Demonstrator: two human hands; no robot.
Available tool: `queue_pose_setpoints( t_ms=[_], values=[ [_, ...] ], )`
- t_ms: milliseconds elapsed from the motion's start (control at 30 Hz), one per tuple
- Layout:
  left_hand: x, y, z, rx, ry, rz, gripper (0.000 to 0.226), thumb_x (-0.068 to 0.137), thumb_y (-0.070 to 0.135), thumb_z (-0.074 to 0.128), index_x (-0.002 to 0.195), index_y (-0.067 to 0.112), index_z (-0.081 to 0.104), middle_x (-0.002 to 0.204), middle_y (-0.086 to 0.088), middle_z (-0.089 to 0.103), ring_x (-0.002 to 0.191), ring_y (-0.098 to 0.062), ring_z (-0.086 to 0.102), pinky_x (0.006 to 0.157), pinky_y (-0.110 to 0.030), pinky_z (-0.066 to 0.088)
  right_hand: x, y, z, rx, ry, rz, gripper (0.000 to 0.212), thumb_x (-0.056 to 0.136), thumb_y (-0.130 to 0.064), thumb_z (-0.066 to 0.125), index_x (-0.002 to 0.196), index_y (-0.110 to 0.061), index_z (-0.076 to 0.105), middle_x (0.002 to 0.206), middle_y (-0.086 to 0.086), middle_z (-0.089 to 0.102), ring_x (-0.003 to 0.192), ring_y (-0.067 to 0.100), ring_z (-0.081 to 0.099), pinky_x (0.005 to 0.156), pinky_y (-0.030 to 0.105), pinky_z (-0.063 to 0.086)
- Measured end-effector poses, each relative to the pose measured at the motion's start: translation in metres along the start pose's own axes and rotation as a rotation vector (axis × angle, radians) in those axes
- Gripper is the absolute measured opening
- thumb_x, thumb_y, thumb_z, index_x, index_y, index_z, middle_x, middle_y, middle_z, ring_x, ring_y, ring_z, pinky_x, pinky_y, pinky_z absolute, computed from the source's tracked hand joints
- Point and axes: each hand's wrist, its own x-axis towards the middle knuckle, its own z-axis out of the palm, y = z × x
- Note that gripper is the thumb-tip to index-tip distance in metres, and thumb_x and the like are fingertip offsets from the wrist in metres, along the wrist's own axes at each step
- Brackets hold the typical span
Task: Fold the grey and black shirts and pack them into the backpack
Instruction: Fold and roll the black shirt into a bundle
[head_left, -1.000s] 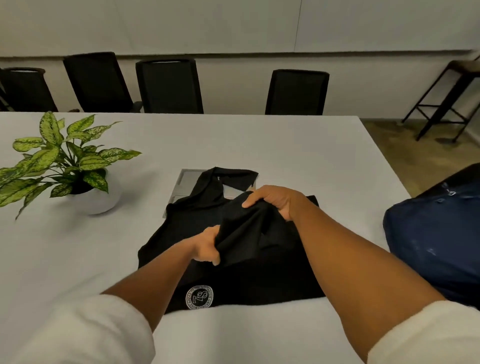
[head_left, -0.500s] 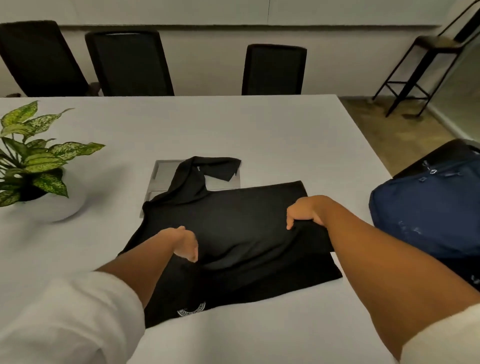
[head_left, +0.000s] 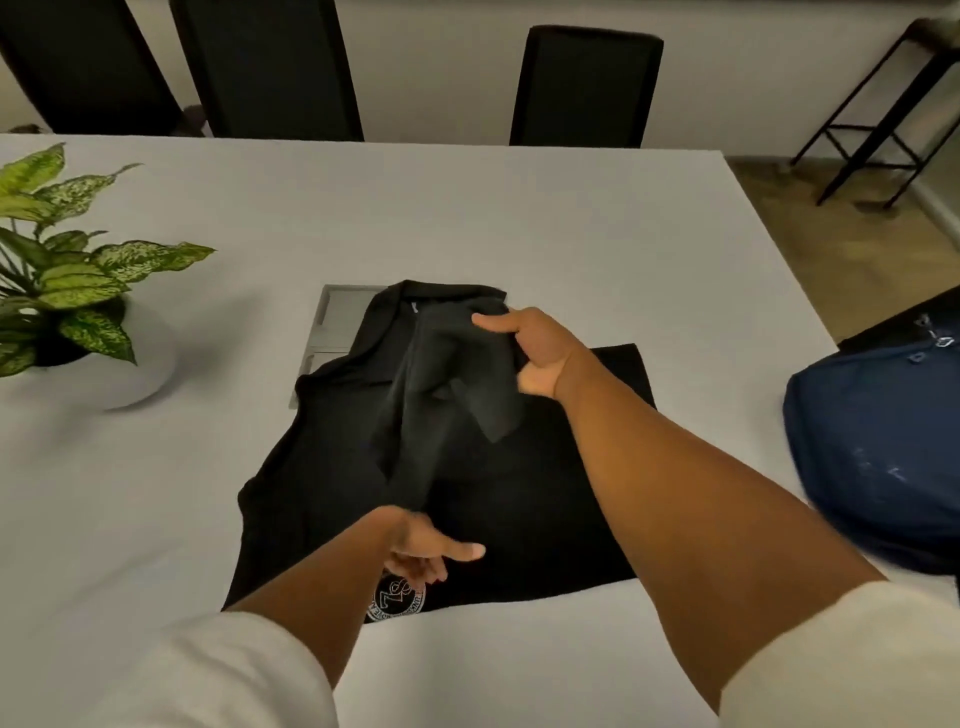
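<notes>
A black shirt (head_left: 524, 499) with a round white logo near its front hem lies spread on the white table (head_left: 467, 223). My right hand (head_left: 535, 345) grips a raised fold of the shirt near its collar, at the far side. My left hand (head_left: 426, 545) pinches the near end of that same fold, just above the logo. Between the two hands the cloth stands up in a ridge. A dark blue backpack (head_left: 878, 447) sits at the table's right edge. No grey shirt can be seen.
A grey flat panel (head_left: 337, 322) lies partly under the shirt's far left corner. A potted plant (head_left: 78, 291) in a white pot stands at the left. Black chairs (head_left: 584, 85) line the far side, and a black stool (head_left: 893, 109) stands at the back right.
My right hand has carried cloth from the shirt's right edge up toward the collar. My left hand has shifted nearer the logo. The flat shirt now has a raised ridge.
</notes>
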Motion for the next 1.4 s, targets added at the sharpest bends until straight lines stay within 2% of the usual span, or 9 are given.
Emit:
queue_pose_setpoints(
  t_ms=[133,267,400,533,767,967,1167,1267,1400],
  values=[
    [0.026,-0.007,-0.009,-0.346,0.472,0.147,0.058,0.092,0.059,0.06,0.123,0.011,0.064,0.118,-0.007,0.069,0.106,-0.025,0.068,0.092,-0.036,0.056,0.029,0.01,0.017,0.04,0.034,0.027,0.026,0.089,-0.006,0.066,0.115,-0.006,0.069,0.119,0.015,0.069,0.112,0.031,0.064,0.101,0.048,0.05],
    [0.038,-0.031,-0.017,-0.449,0.813,0.14,0.064,0.092,0.032,0.068,0.148,0.017,0.041,0.15,-0.009,0.04,0.13,-0.031,0.052,0.108,-0.045,0.043,0.068,0.046,0.001,0.007,0.289,0.118,0.042,0.087,-0.006,0.069,0.127,-0.006,0.06,0.133,0.014,0.059,0.118,0.032,0.057,0.103,0.048,0.048],
    [0.056,-0.061,-0.014,-0.461,0.862,0.055,0.073,0.089,0.023,0.071,0.152,0.016,0.035,0.156,-0.01,0.031,0.137,-0.033,0.043,0.109,-0.046,0.04,0.092,0.086,-0.02,-0.073,0.366,0.107,0.052,0.093,-0.003,0.062,0.141,-0.014,0.047,0.14,0.007,0.05,0.127,0.028,0.051,0.097,0.045,0.05],
    [0.068,-0.082,0.002,-0.45,0.928,-0.042,0.079,0.082,0.037,0.08,0.147,0.018,0.04,0.148,-0.009,0.039,0.135,-0.032,0.044,0.108,-0.051,0.043,0.096,0.146,-0.047,-0.346,0.41,0.123,0.034,0.094,-0.001,0.051,0.126,-0.013,0.057,0.116,0.006,0.057,0.101,0.021,0.059,0.102,0.045,0.049],
    [0.082,-0.083,-0.002,-0.332,1.166,0.028,0.025,0.098,0.033,0.059,0.119,0.019,0.064,0.123,-0.009,0.055,0.116,-0.03,0.052,0.09,-0.046,0.046,0.088,0.222,-0.087,-1.278,0.383,0.003,0.046,0.093,-0.012,0.057,0.138,-0.021,0.051,0.14,-0.002,0.042,0.117,0.022,0.055,0.095,0.034,0.047],
    [0.085,-0.09,-0.016,-0.521,1.361,0.029,0.023,0.105,0.027,0.044,0.116,0.017,0.062,0.115,-0.009,0.06,0.101,-0.034,0.06,0.078,-0.037,0.04,0.097,0.203,-0.103,-1.691,0.348,0.04,0.023,0.095,-0.017,0.056,0.117,-0.021,0.06,0.121,0.006,0.049,0.1,0.027,0.059,0.08,0.037,0.05],
    [0.079,-0.107,-0.046,-0.711,1.392,-0.07,0.024,0.107,0.023,0.041,0.119,0.014,0.059,0.122,-0.014,0.058,0.11,-0.038,0.057,0.088,-0.047,0.042,0.101,0.196,-0.105,-1.564,0.545,-0.026,0.022,0.095,-0.015,0.057,0.116,-0.019,0.058,0.117,0.005,0.046,0.085,0.02,0.053,0.071,0.031,0.045],
    [0.079,-0.098,-0.039,-0.532,1.512,-0.133,0.023,0.101,0.024,0.052,0.122,0.018,0.059,0.125,-0.015,0.053,0.116,-0.038,0.05,0.091,-0.052,0.04,0.094,0.215,-0.104,-1.424,0.651,-0.22,0.019,0.098,-0.015,0.054,0.116,-0.016,0.056,0.121,0.003,0.044,0.089,0.019,0.057,0.075,0.031,0.051],
    [0.094,-0.066,0.018,-0.146,1.533,0.317,0.02,0.098,0.03,0.055,0.117,0.025,0.059,0.116,-0.001,0.057,0.106,-0.027,0.052,0.091,-0.045,0.037,0.079,0.26,-0.104,-1.372,0.671,-0.477,0.021,0.099,-0.018,0.052,0.117,-0.011,0.061,0.129,0.003,0.048,0.11,0.017,0.055,0.091,0.031,0.051]
  ],
)
